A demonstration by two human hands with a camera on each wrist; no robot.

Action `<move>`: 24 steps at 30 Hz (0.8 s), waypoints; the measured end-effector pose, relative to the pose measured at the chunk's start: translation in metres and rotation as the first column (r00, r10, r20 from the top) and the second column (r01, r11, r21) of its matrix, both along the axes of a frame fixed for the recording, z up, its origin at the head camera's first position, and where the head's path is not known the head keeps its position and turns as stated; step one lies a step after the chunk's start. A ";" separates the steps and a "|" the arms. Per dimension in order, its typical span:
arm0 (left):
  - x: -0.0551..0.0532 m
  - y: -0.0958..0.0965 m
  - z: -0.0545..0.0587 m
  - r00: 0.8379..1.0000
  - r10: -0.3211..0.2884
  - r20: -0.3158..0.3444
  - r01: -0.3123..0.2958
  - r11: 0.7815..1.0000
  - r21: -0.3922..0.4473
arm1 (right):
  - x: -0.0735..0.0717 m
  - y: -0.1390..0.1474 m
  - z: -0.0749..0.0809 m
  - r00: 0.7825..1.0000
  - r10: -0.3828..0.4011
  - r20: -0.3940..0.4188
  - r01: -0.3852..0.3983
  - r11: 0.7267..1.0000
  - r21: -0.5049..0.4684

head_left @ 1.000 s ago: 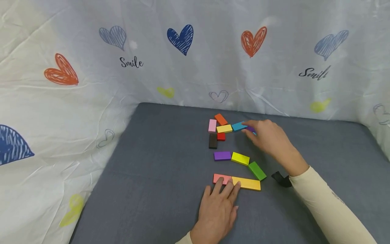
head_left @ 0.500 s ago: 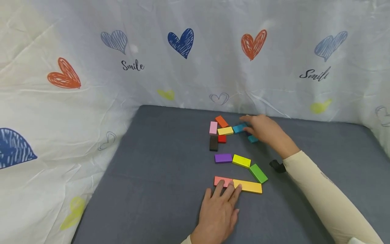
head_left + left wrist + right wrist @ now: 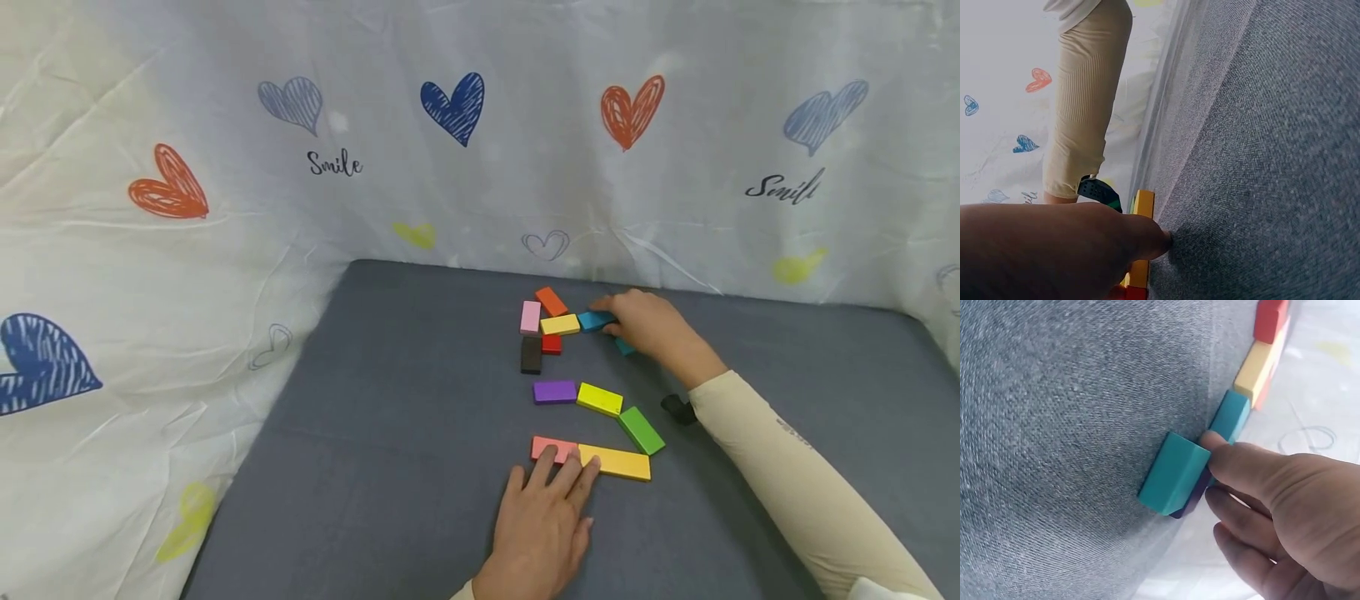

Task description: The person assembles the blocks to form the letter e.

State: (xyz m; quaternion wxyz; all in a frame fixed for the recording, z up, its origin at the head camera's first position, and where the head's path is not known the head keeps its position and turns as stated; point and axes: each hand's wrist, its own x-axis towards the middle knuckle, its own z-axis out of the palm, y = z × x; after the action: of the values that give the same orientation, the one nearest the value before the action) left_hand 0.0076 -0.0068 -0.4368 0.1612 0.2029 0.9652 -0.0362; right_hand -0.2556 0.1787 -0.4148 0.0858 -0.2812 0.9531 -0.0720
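Observation:
My right hand (image 3: 651, 327) reaches to the far row of wooden blocks and pinches the blue block (image 3: 595, 321), thumb on its near side and index finger on its far side. Under that hand lies a teal block (image 3: 1175, 475), with a dark purple block (image 3: 1195, 495) partly hidden behind it. A pale yellow block (image 3: 560, 325) touches the blue block's left end. Nearer me, my left hand (image 3: 536, 533) rests with fingers extended on the salmon-pink block (image 3: 551, 448) and the left end of the orange-yellow block (image 3: 618, 463).
Orange (image 3: 551, 302), pink (image 3: 530, 317), red (image 3: 551, 344) and black blocks (image 3: 531, 355) cluster at the far row's left. Purple (image 3: 555, 392), yellow (image 3: 600, 399) and green blocks (image 3: 642, 431) form a bend down to the orange-yellow block. A heart-printed curtain (image 3: 480, 200) borders the grey table (image 3: 390, 400).
My right hand has shifted slightly inward and left around the blue block, uncovering part of the teal block. My left hand stays on the front blocks. The head view has shifted slightly.

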 end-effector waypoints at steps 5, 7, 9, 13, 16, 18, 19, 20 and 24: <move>0.001 -0.001 -0.001 1.000 -0.009 -0.025 0.009 1.000 0.018 | 0.001 0.000 -0.003 1.000 -0.015 -0.016 0.015 1.000 -0.007; 0.002 -0.001 -0.001 0.999 -0.009 -0.035 0.010 1.000 0.028 | 0.001 0.000 -0.003 0.999 -0.012 -0.032 0.011 1.000 -0.011; 0.002 -0.001 -0.001 0.999 -0.009 -0.040 0.010 1.000 0.029 | 0.002 0.000 -0.002 0.999 -0.007 -0.050 0.006 1.000 -0.012; 0.002 -0.001 0.000 0.999 -0.007 -0.034 0.008 0.999 0.031 | 0.008 0.002 0.005 0.997 -0.008 -0.075 0.006 1.000 -0.027; 0.003 0.000 0.000 1.000 -0.006 -0.028 0.007 0.999 0.034 | 0.018 -0.001 0.012 0.998 0.004 -0.069 -0.008 0.998 -0.060; 0.004 0.000 -0.001 0.999 -0.009 -0.043 0.011 0.999 0.036 | 0.025 -0.006 0.018 0.998 0.026 -0.062 -0.031 0.996 -0.088; 0.005 0.000 -0.001 0.999 -0.010 -0.052 0.012 0.999 0.036 | 0.029 -0.008 0.020 0.997 0.043 -0.059 -0.049 0.994 -0.100; 0.005 0.000 -0.001 0.998 -0.011 -0.063 0.014 0.999 0.037 | 0.033 -0.012 0.023 0.996 0.063 -0.056 -0.069 0.992 -0.109; 0.005 -0.001 0.001 0.995 -0.015 -0.097 0.018 0.999 0.031 | 0.046 -0.026 0.033 0.990 0.125 -0.067 -0.133 0.981 -0.140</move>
State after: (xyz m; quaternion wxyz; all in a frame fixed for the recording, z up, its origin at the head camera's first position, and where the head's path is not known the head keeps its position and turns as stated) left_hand 0.0130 -0.0076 -0.4355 0.1109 0.2114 0.9706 -0.0319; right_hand -0.2099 0.1530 -0.3817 0.0423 -0.3497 0.9273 -0.1266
